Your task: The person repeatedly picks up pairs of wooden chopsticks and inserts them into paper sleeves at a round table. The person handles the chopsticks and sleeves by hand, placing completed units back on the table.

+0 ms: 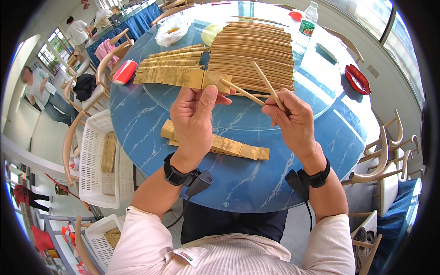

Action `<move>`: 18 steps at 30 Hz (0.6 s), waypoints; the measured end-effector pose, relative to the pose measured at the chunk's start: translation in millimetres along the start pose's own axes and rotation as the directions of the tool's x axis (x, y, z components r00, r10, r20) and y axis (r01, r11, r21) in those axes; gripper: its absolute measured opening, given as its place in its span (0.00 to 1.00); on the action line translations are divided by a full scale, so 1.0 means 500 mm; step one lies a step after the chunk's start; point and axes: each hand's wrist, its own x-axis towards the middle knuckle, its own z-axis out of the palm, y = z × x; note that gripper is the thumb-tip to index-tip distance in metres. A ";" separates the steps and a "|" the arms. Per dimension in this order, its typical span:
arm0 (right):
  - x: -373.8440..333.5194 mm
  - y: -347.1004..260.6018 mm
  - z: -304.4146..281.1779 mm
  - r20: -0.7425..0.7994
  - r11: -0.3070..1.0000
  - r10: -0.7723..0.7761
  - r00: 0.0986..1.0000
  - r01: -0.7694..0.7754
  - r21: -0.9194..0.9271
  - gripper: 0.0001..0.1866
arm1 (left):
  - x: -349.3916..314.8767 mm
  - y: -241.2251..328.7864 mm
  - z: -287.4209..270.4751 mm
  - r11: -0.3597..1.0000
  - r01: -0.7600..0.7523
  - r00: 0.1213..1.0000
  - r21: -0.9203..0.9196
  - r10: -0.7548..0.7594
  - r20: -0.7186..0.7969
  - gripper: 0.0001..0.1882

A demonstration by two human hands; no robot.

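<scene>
My left hand [195, 121] pinches a long flat gold paper chopstick sleeve [183, 77] between thumb and fingers. My right hand [294, 120] is closed on two wooden chopsticks [265, 79]. One chopstick points left, its tip at the right end of the sleeve; whether it is inside I cannot tell. The other slants up and away. Beyond both hands lies a big pile of loose chopsticks [252, 48], and left of it are several more gold sleeves [172, 60]. Nearer me, a few gold sleeves [231, 145] rest on the blue table [146, 123], partly behind my left wrist.
A water bottle [308, 25], a red dish [357, 79], a red-and-white packet [124, 72] and a plastic bag [173, 31] stand around the table. White crates [95, 183] with gold bundles sit at the left. Wooden chairs [380, 160] surround it; people are far left.
</scene>
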 end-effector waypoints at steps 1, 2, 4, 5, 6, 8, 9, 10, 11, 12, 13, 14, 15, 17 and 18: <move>-0.001 0.003 0.000 0.022 1.000 0.008 1.000 -0.009 0.011 0.07 | 0.001 0.002 0.005 1.000 0.004 1.000 -0.005 -0.004 -0.019 0.12; -0.001 0.006 -0.001 0.045 1.000 0.017 0.999 -0.018 0.023 0.07 | 0.001 0.000 0.004 1.000 -0.003 1.000 -0.010 0.003 -0.021 0.11; -0.001 0.007 -0.004 0.102 0.997 0.049 0.994 -0.054 0.049 0.07 | 0.001 -0.005 -0.001 1.000 -0.017 1.000 -0.016 0.017 -0.025 0.11; 0.000 0.005 -0.007 0.136 0.995 0.072 0.988 -0.082 0.064 0.07 | 0.002 -0.006 -0.003 1.000 -0.017 1.000 -0.006 0.017 -0.024 0.11; 0.001 0.002 -0.009 0.170 0.991 0.095 0.981 -0.110 0.078 0.08 | 0.004 -0.006 -0.005 1.000 -0.018 1.000 0.004 0.018 -0.022 0.11; 0.002 -0.007 -0.013 0.215 0.980 0.153 0.964 -0.176 0.094 0.08 | 0.005 -0.008 -0.008 0.999 -0.013 1.000 0.032 0.014 -0.016 0.11; 0.002 -0.008 -0.013 0.237 0.973 0.181 0.954 -0.210 0.101 0.09 | 0.006 -0.009 -0.009 0.999 -0.010 1.000 0.049 0.010 -0.012 0.11; 0.003 -0.007 -0.015 0.244 0.974 0.180 0.953 -0.208 0.093 0.09 | 0.006 -0.009 -0.008 0.998 -0.006 1.000 0.062 0.006 -0.005 0.11; 0.004 -0.003 -0.015 0.250 0.975 0.179 0.951 -0.206 0.085 0.09 | 0.006 -0.009 -0.008 0.997 0.009 1.000 0.081 -0.009 0.008 0.11; 0.005 -0.001 -0.015 0.257 0.976 0.179 0.950 -0.204 0.076 0.09 | 0.006 -0.007 -0.008 0.995 0.023 0.999 0.100 -0.025 0.021 0.11; 0.004 0.000 -0.012 0.245 0.975 0.184 0.952 -0.208 0.076 0.09 | 0.004 -0.008 -0.007 0.992 0.038 0.999 0.118 -0.042 0.032 0.11; 0.003 0.000 -0.005 0.234 0.974 0.190 0.954 -0.213 0.077 0.09 | 0.002 -0.011 -0.004 0.992 0.054 0.998 0.117 -0.058 0.033 0.10; 0.002 0.000 0.000 0.223 0.973 0.195 0.955 -0.217 0.077 0.09 | -0.001 -0.013 -0.001 0.991 0.069 0.997 0.117 -0.073 0.034 0.10; -0.001 0.001 0.004 0.243 0.969 0.206 0.948 -0.232 0.084 0.11 | -0.002 -0.017 0.000 0.991 0.071 0.997 0.114 -0.075 0.029 0.10; -0.002 -0.001 0.005 0.251 0.969 0.209 0.945 -0.235 0.078 0.11 | -0.001 -0.020 -0.002 0.992 0.060 0.998 0.110 -0.063 0.022 0.09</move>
